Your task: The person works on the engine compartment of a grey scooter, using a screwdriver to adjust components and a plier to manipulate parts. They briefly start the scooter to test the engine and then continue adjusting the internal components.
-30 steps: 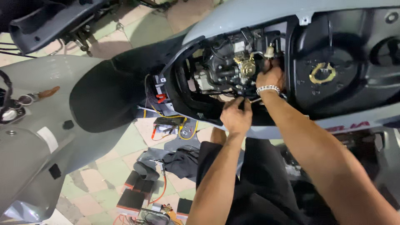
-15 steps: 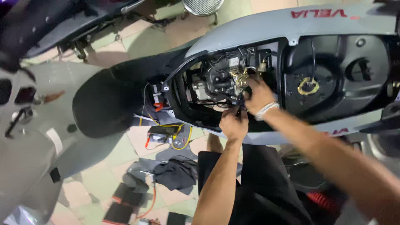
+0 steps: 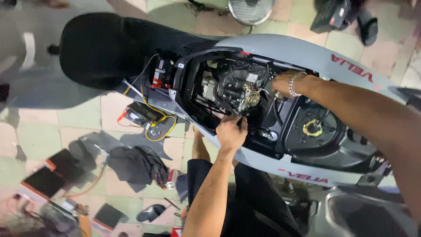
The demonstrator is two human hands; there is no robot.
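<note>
A grey scooter (image 3: 307,57) stands with its seat (image 3: 105,48) tipped up, so the engine bay is open. In the bay sits a brass-coloured carburettor (image 3: 252,98) among black hoses. My left hand (image 3: 230,131) rests on the near rim of the bay. Its fingers are closed on a thin dark thing just below the carburettor; I cannot tell whether that is a tool or a hose. My right hand (image 3: 280,83), with a silver bracelet on the wrist, reaches in from the right to the far side of the carburettor. Its fingertips are hidden among the parts.
A yellow fuel cap ring (image 3: 312,127) lies in the black tub to the right. Red and yellow wires (image 3: 155,118) hang from the battery area. On the tiled floor lie a dark rag (image 3: 133,164), a small can (image 3: 171,177), flat black panels (image 3: 48,175) and a fan (image 3: 251,9).
The view has swung left and pulled back, so more of the floor and seat shows. My right hand has shifted to the far side of the carburettor. My left hand stays at the near rim.
</note>
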